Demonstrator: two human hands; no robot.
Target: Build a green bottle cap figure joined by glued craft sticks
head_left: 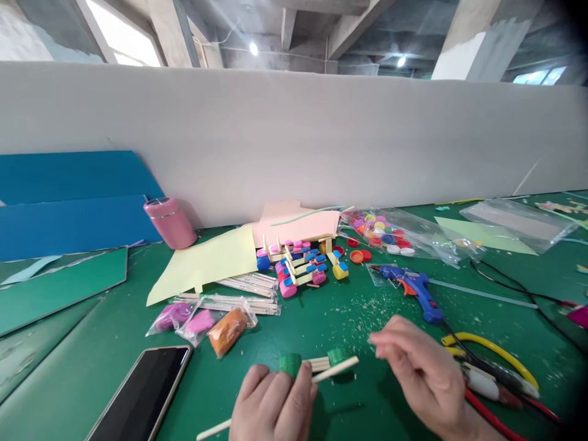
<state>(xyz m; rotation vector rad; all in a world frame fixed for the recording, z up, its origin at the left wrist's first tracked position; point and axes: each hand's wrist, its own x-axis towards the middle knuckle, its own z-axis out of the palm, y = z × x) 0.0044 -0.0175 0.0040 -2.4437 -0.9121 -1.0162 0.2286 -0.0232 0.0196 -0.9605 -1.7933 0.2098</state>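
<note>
My left hand (pixel 275 404) is closed around a long thin wooden stick (pixel 337 369), which pokes out on both sides of the fingers. Just beyond those fingers is a small piece with a green cap (pixel 290 364) and a second green cap (pixel 339 356), joined by short pale sticks (pixel 318 364). Whether the fingers also grip this piece is hidden. To the right, my right hand (pixel 420 373) hovers over the table, thumb and fingertips pressed together. Anything between them is too small to make out.
A blue glue gun (pixel 416 291) lies behind my right hand, near pliers with yellow and red handles (pixel 493 355). Small cap-and-stick models (pixel 298 269) stand mid-table. A phone (pixel 142 392), bagged clay (pixel 227 331), bundled sticks (pixel 239 303), a pink jar (pixel 169 223) and bagged caps (pixel 381 233) surround the area.
</note>
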